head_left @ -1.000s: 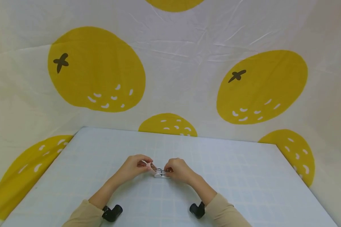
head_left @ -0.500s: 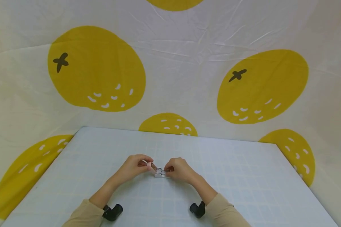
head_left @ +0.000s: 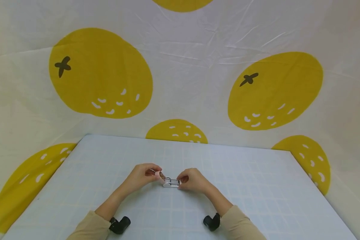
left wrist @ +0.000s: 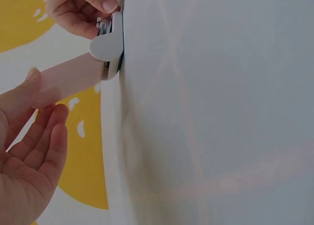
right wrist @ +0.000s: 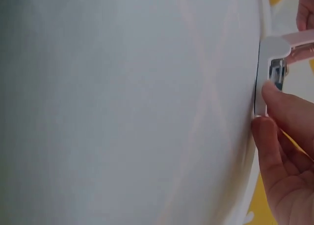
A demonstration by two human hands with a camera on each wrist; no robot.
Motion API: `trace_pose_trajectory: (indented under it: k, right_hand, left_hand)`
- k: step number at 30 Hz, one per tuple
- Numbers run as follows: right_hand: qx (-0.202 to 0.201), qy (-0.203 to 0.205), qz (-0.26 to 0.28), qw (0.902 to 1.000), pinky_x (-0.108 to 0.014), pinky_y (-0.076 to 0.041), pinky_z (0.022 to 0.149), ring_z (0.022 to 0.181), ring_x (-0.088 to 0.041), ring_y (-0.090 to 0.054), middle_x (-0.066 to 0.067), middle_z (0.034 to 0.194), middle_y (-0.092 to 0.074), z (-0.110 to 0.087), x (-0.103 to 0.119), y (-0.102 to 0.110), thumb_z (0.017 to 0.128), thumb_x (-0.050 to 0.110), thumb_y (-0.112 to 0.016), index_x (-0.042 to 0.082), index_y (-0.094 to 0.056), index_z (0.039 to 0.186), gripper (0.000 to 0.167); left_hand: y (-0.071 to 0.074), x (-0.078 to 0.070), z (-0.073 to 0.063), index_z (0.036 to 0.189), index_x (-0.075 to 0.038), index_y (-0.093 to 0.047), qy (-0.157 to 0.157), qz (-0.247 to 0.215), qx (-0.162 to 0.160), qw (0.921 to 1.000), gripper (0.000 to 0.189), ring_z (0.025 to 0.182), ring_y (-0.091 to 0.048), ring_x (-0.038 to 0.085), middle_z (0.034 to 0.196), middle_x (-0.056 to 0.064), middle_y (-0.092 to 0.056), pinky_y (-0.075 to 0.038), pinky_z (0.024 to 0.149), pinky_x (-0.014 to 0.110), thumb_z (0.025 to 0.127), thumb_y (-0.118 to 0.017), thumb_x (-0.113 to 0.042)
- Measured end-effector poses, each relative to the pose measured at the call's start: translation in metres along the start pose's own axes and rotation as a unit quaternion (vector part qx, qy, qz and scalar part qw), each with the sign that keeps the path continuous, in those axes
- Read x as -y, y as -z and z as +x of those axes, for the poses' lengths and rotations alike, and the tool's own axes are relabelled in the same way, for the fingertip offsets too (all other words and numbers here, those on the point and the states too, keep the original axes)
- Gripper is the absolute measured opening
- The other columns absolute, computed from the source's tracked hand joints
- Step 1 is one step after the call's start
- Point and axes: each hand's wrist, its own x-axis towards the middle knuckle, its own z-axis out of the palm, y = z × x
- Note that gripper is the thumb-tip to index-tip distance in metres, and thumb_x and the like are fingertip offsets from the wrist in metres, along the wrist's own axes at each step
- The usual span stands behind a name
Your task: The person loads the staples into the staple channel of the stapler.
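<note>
A small white stapler lies on the table in the middle of the head view, its pink lid swung up and back to the left. The metal inside is exposed. My left hand pinches the free end of the lid between thumb and fingers, the other fingers loosely bent. At the stapler's right end, my right hand holds the white base, with the thumb on its upper side and a finger at the tip. The fingers cover that end of the base.
A pale table with a faint check pattern spreads around both hands. Behind it hangs a white cloth printed with large yellow fruits. Black wrist cameras sit at both sleeves.
My right hand has shifted slightly right, from over the metal part to the end of the base, so more metal shows. The left hand and lid look nearly unmoved.
</note>
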Motion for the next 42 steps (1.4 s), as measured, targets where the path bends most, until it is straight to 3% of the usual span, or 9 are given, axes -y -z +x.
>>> trace_pose_trajectory:
  k: [6,23,30,42]
  right_hand:
    - [-0.006,-0.024,0.048,0.9985,-0.021,-0.045,0.060,0.068,-0.011,-0.051,0.001,0.077,-0.061,0.000,-0.006,-0.002,0.074,0.009,-0.078,0.002,-0.071,0.096,0.024]
    - [-0.008,-0.055,0.106,0.9928,-0.020,-0.045,0.059,0.066,-0.010,-0.051,0.002,0.073,-0.060,0.003,-0.009,-0.008,0.072,0.007,-0.079,0.003,-0.072,0.094,0.023]
    - [-0.006,-0.073,0.115,0.9907,-0.021,-0.046,0.058,0.065,-0.010,-0.052,0.002,0.072,-0.061,0.001,-0.011,-0.002,0.071,0.006,-0.080,0.003,-0.071,0.092,0.022]
    - [-0.007,-0.067,0.130,0.9893,-0.020,-0.046,0.058,0.063,-0.008,-0.052,0.003,0.070,-0.060,0.001,-0.012,-0.004,0.071,0.006,-0.080,0.002,-0.072,0.090,0.021]
  left_hand:
    - [-0.004,0.002,0.000,0.107,0.004,-0.065,-0.003,-0.034,-0.011,0.9994,0.028,0.089,-0.064,0.020,0.101,0.009,-0.067,-0.052,0.079,0.026,0.084,-0.069,-0.012]
    - [-0.009,-0.002,-0.001,0.102,-0.002,-0.067,0.026,-0.038,-0.030,0.9985,0.025,0.088,-0.064,0.019,0.099,0.006,-0.067,-0.053,0.077,0.026,0.080,-0.073,-0.013]
    - [-0.014,-0.004,0.008,0.104,-0.001,-0.067,0.005,-0.032,-0.008,0.9994,0.031,0.089,-0.061,0.018,0.099,0.004,-0.067,-0.051,0.082,0.028,0.080,-0.074,-0.018]
    - [-0.024,-0.003,0.016,0.109,-0.001,-0.066,-0.037,-0.028,0.020,0.9987,0.030,0.093,-0.059,0.021,0.102,0.004,-0.066,-0.050,0.084,0.039,0.082,-0.072,-0.013]
